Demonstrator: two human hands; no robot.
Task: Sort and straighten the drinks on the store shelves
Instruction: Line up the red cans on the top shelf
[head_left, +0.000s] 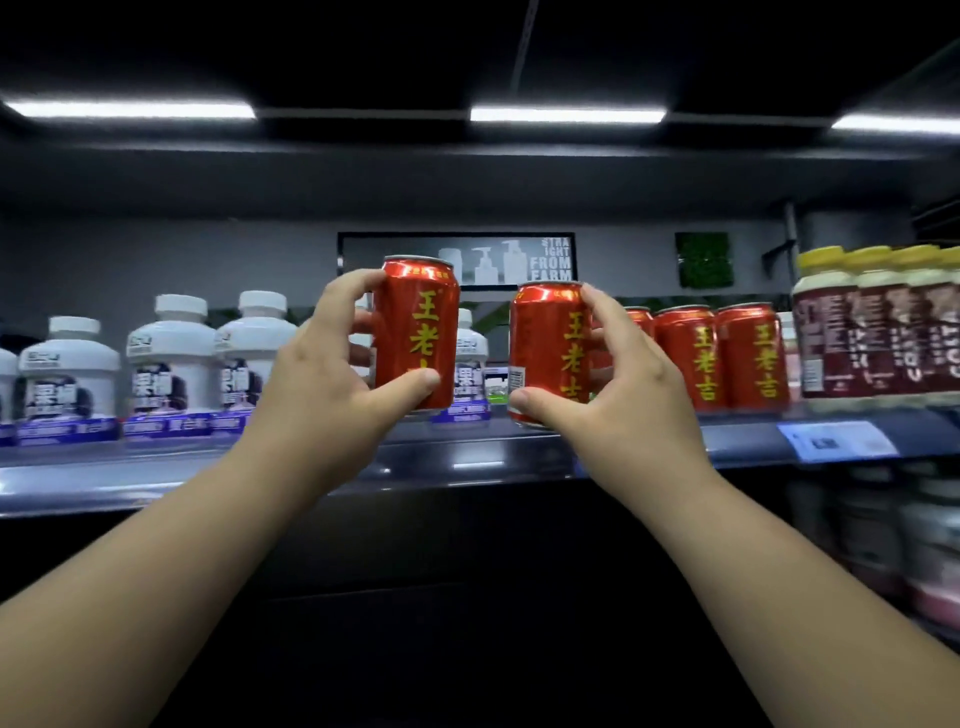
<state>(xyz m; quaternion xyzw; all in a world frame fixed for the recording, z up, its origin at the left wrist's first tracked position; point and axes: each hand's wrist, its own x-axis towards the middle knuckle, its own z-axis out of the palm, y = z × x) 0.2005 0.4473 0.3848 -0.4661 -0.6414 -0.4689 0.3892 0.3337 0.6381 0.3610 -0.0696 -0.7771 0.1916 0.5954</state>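
My left hand (322, 374) grips a red can with yellow characters (418, 322), held upright above the shelf's front edge. My right hand (618, 384) grips a second red can (545, 348), a little lower and to the right of the first. Behind my right hand, more red cans (722, 358) stand in a row on the shelf (467, 462). White squat bottles with purple labels (171, 364) fill the shelf's left part; one (470, 374) stands between the two held cans.
Tall bottles with yellow caps and dark red labels (878, 332) stand at the shelf's right end. A blue price tag (836, 441) hangs on the shelf edge. A lower shelf with dim bottles (914, 545) lies at the bottom right. Light strips run overhead.
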